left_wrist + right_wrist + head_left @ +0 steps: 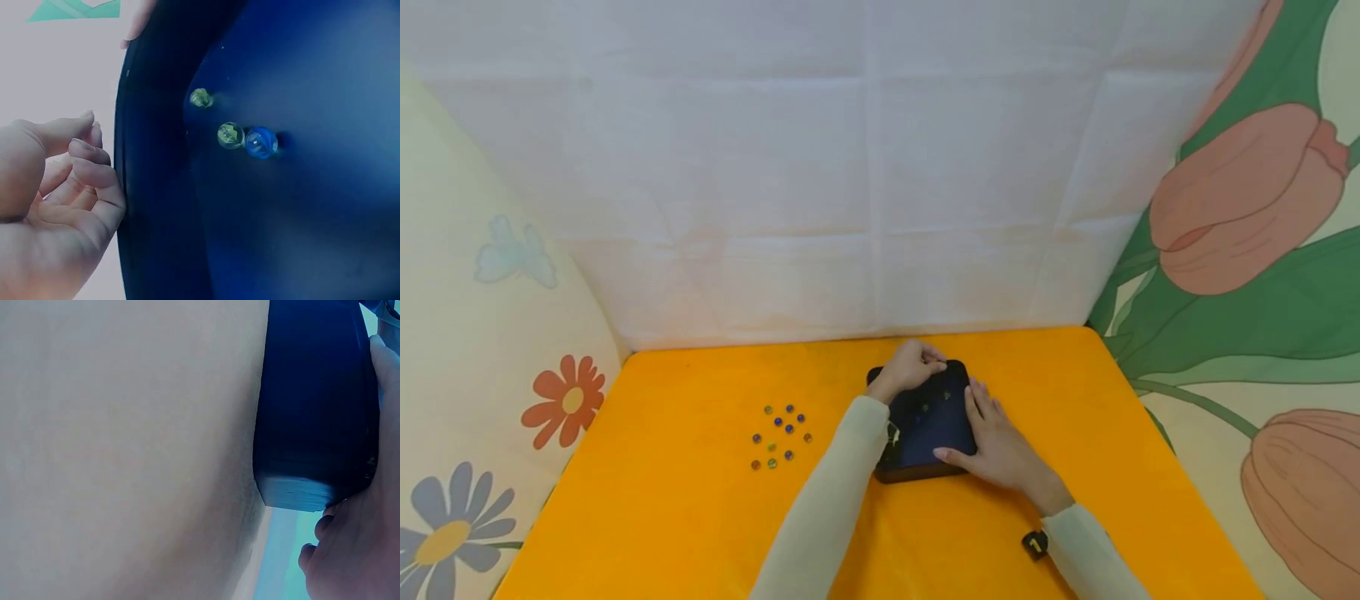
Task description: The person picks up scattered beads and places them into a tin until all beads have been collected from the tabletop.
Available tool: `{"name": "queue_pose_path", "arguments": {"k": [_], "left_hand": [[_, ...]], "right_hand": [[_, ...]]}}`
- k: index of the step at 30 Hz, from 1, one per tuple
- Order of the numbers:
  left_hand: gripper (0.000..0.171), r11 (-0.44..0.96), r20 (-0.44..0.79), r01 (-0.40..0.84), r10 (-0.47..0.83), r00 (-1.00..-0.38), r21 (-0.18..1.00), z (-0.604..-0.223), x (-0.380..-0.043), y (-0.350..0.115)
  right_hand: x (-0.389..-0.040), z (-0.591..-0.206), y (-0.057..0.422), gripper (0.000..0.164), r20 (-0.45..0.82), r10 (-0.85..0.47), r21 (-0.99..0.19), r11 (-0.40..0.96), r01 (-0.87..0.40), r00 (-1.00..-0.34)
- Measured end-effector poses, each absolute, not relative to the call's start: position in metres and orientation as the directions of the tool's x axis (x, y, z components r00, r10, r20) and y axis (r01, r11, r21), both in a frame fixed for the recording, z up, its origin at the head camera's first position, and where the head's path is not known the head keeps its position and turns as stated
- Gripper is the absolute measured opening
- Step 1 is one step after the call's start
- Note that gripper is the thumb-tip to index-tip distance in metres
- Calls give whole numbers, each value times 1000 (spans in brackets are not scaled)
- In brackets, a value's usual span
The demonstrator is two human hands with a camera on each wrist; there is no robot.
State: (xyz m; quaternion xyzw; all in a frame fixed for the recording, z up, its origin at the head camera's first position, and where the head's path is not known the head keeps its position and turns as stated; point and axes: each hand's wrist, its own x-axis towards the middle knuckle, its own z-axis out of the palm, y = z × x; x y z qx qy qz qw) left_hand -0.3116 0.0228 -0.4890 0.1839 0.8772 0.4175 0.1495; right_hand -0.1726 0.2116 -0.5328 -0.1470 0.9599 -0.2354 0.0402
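Note:
A dark, open-topped tray (pixel 936 425) stands on the orange surface. Three glass marbles lie in it: two with green inside and one blue marble (pixel 261 142). Over the tray's far rim is my left hand (pixel 913 367), its fingers curled in and the thumb tip close to the index finger. Nothing shows between those fingertips in the left wrist view. My right hand (pixel 1006 446) rests against the tray's right side with straight fingers, its thumb laid over the near right part. Left of the tray, several loose marbles (pixel 789 429) in blue, green and amber are scattered.
An orange cloth (pixel 677 500) covers the table. A white sheet (pixel 865 167) hangs behind it, with flower-printed cloths at the left and right. A black wrist camera (pixel 1035 545) marked 1 sits by the right cuff.

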Motion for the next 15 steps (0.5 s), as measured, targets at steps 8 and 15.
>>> {"name": "queue_pose_path", "arguments": {"k": [8, 15], "left_hand": [[23, 571, -67, 236, 459, -886, 786, -479, -311, 16], [22, 556, -11, 296, 482, -876, 777, -471, -309, 10]], "right_hand": [[-172, -532, 210, 122, -28, -293, -464, 851, -247, -956], [-172, -532, 210, 122, -29, -287, -471, 849, -240, -957]]}}
